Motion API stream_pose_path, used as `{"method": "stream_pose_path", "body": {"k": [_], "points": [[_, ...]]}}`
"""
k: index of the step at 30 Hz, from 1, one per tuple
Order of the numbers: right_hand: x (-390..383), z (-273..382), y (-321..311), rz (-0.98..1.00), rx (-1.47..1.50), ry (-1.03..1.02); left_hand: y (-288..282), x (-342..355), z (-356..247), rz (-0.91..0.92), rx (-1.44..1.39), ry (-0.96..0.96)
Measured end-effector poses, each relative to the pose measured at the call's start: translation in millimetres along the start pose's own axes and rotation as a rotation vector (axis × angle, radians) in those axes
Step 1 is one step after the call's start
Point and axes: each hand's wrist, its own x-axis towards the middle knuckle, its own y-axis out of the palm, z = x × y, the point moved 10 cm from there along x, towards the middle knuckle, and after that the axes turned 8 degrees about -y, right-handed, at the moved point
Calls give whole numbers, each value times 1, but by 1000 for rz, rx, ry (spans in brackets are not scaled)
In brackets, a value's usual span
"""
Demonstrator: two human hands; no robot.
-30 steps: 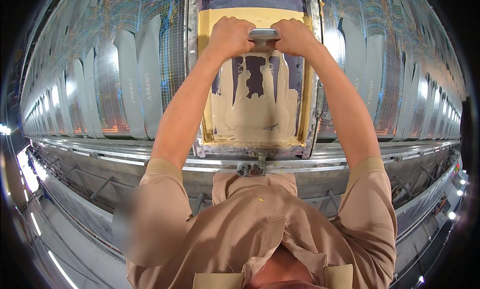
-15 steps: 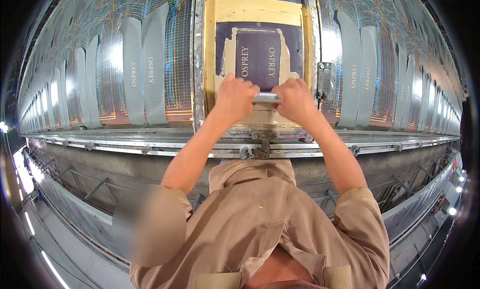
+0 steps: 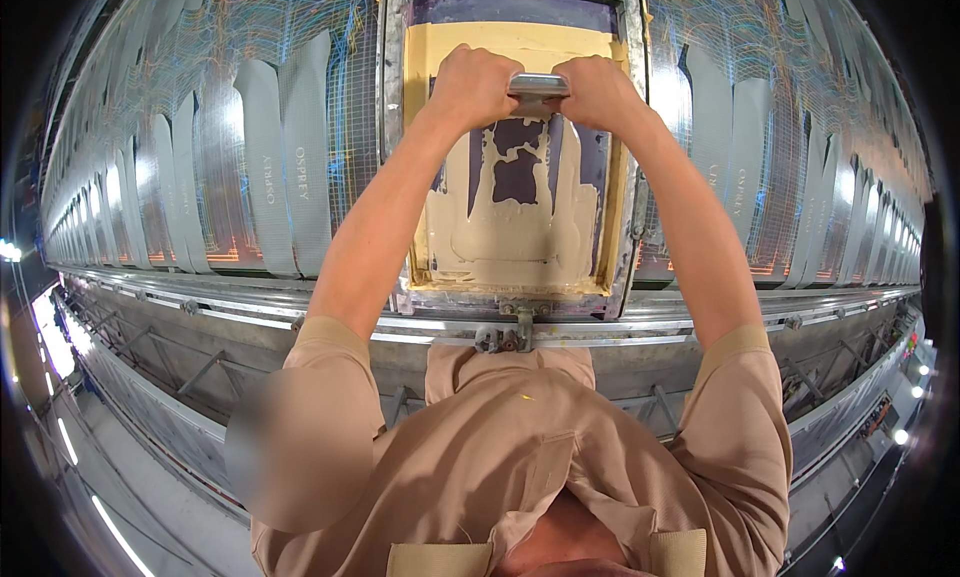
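Note:
Both my arms are stretched forward over a screen printing frame [image 3: 637, 187]. My left hand [image 3: 475, 89] and my right hand [image 3: 598, 92] are closed round the two ends of a squeegee [image 3: 539, 84] with a metal-looking handle. The squeegee lies crosswise in the far half of the frame; its blade is largely hidden. Wet beige ink [image 3: 515, 247] is smeared over the mesh on my side of it. Dark purple mesh [image 3: 515, 180] shows through in ragged patches. Yellow tape [image 3: 430, 39] lines the inside of the frame.
Grey fabric pieces [image 3: 313, 167] with pale lettering lie in rows on the long table, left and right of the frame. A metal rail [image 3: 250, 312] runs along the near table edge, with a clamp [image 3: 522, 327] at the frame's near end. My body is close to the rail.
Both hands have pushed the squeegee away from me, from the near half to the far half of the frame. Beige ink now covers much of the mesh where the lettering showed.

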Motion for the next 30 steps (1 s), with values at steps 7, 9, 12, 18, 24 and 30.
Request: {"method": "stream_pose_path", "body": {"k": [7,9,12,18,24,30], "points": [[-30,20,13,-140,-3,-59,5,-37,-11,-106,-85,44],[-64,43,24,-207,-30,-101,16,-77,-24,-117,-61,79],[-120,88,64,-185,36,-156,31,-156,-48,-140,-74,129],[-185,93,43,-465,150,-146,31,-223,-70,-211,-21,135],[-221,-106,49,-845,255,749,37,-221,-68,-129,-27,104],[-215,-105,38,-837,547,593,31,-231,-58,-213,-40,73]]}}
